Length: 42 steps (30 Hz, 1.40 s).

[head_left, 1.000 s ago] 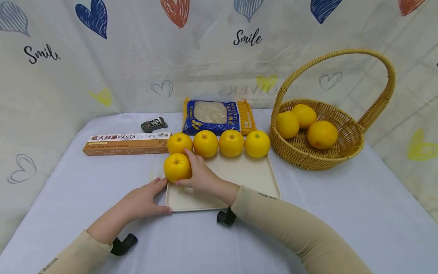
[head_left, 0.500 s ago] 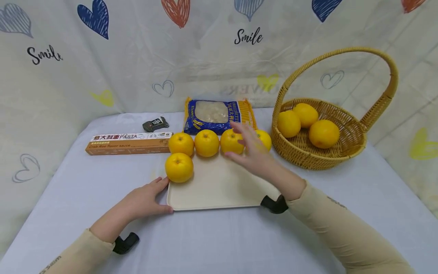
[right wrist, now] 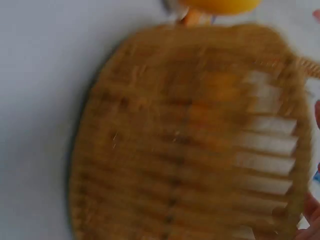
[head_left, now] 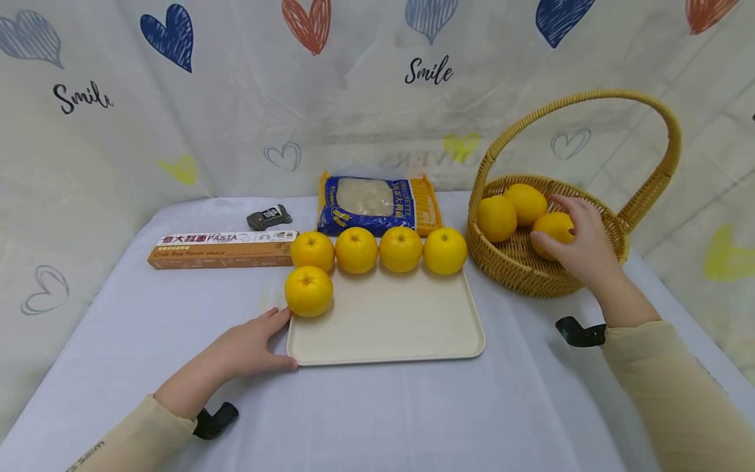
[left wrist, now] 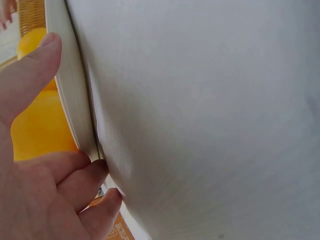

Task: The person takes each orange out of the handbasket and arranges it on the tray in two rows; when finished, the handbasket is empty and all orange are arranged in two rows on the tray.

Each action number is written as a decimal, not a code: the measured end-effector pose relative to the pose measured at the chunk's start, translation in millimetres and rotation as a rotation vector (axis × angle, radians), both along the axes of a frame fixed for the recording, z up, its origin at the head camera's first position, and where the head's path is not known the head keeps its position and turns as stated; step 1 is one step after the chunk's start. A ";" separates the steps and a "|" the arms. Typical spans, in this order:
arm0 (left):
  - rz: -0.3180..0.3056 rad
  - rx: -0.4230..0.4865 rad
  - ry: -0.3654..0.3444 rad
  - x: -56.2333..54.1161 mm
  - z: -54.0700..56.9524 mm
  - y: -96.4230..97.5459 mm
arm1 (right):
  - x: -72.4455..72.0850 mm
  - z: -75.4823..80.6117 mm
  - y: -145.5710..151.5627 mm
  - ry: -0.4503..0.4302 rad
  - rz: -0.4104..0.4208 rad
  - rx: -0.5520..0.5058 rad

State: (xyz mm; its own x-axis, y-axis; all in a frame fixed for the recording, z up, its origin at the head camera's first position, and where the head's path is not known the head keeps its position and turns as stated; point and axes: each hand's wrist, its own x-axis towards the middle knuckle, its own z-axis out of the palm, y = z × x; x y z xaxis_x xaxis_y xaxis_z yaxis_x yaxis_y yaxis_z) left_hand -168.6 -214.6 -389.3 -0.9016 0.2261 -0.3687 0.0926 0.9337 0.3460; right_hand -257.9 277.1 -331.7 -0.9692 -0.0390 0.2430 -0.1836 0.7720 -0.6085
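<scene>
Left hand (head_left: 250, 344) spread at tray's (head_left: 395, 328) left edge, parted right hand (head_left: 590, 252) reaches for basket's (head_left: 516, 278) front orange (head_left: 552, 225); gripping seems due.

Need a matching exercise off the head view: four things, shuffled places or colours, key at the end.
1. Left hand
2. Right hand
3. Pasta box
4. Blue-and-yellow bag

A. Behind the row of four oranges
B. Brown and white
C. At the left edge of the tray
D. At fruit in the wicker basket

Pairs: 1-C, 2-D, 3-B, 4-A
</scene>
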 end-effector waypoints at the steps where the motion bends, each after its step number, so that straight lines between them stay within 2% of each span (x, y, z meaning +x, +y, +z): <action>1: 0.000 0.000 -0.001 0.1 -0.2 0.2 | -2.0 -2.8 6.9 -0.018 -0.003 0.043; 4: 0.002 -0.003 -0.005 0.2 -0.6 0.6 | -8.5 -8.0 21.4 -0.073 -0.002 0.154; 7: -0.001 -0.006 -0.003 -0.1 -1.1 0.4 | -16.3 -10.7 31.3 -0.133 0.015 0.219; 16: 0.001 -0.016 0.002 -0.2 -2.8 -1.5 | -34.7 -17.0 46.1 -0.317 0.032 0.262; 33: -0.008 -0.024 0.013 -0.2 -2.8 -1.6 | -43.5 -24.8 47.7 -0.330 0.042 0.345; 39: -0.005 -0.026 0.006 0.3 -0.8 -0.4 | -41.2 -24.1 48.8 -0.299 0.045 0.331; 42: 0.000 -0.025 0.007 0.0 -1.0 -0.2 | -37.3 -19.5 48.3 -0.247 0.021 0.320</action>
State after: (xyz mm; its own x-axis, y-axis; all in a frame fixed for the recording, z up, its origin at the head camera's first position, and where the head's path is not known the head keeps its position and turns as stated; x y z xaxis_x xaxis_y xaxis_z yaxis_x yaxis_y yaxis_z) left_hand -168.6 -214.9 -390.3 -0.9042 0.2167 -0.3680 0.0948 0.9421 0.3217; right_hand -295.2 325.4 -351.1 -0.9951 -0.0953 -0.0251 -0.0796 0.9273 -0.3658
